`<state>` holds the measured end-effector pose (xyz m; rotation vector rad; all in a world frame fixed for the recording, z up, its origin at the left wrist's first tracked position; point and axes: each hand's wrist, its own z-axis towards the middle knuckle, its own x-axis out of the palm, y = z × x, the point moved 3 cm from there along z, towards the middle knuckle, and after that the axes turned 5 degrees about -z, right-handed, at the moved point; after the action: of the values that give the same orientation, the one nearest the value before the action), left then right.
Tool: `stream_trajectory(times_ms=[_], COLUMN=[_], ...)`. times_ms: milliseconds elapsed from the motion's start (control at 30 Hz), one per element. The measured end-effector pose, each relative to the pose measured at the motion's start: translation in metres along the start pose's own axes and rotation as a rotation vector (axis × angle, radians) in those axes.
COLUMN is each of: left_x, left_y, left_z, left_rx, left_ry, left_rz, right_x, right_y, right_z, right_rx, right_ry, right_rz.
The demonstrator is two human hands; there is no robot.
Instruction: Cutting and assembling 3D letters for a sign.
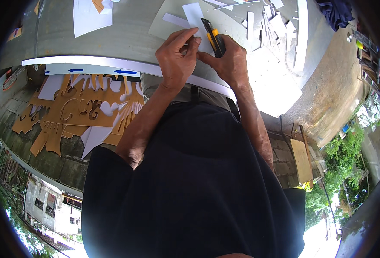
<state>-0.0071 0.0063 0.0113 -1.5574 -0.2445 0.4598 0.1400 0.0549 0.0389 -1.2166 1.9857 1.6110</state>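
In my right hand (229,62) is a yellow and black utility knife (216,41), its dark tip pointing up and away from me. Close beside it, my left hand (178,56) is closed, thumb and forefinger drawn together; whatever may be between them is too small or hidden to tell. A narrow white strip (193,13) lies on the table just beyond both hands, partly covered by the fingers and knife. Another pale strip (175,20) lies by the left fingertips. Beneath these is a greyish sheet (160,28).
White offcuts (278,26) are scattered at the far right, beside a long white strip (301,34). A long white edge piece (95,60) runs along the table's near side. Brown and white cut-out sheets (78,107) lie lower left. A white sheet (92,21) sits far left.
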Motion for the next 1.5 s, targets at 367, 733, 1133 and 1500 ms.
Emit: stream_trajectory(times_ms=[367,733,1133,1500], left_x=[-0.002,-0.029,-0.037,-0.029], left_y=[0.013,0.03,0.022,0.024], left_z=[0.031,0.041,0.032,0.025], left_rx=[0.37,0.484,0.278,0.476], left_ry=[0.008,0.272,0.103,0.075], left_rz=[0.656,0.493,0.343,0.568], right_x=[-0.031,-0.002,0.035,0.035], right_y=[-0.037,-0.011,-0.003,-0.004], right_z=[-0.017,-0.005,0.0,-0.001], right_rx=[0.303,-0.029,-0.174,-0.212], right_ry=[-0.201,-0.175,-0.252,-0.236], right_rz=[0.174,-0.006,-0.22,-0.178])
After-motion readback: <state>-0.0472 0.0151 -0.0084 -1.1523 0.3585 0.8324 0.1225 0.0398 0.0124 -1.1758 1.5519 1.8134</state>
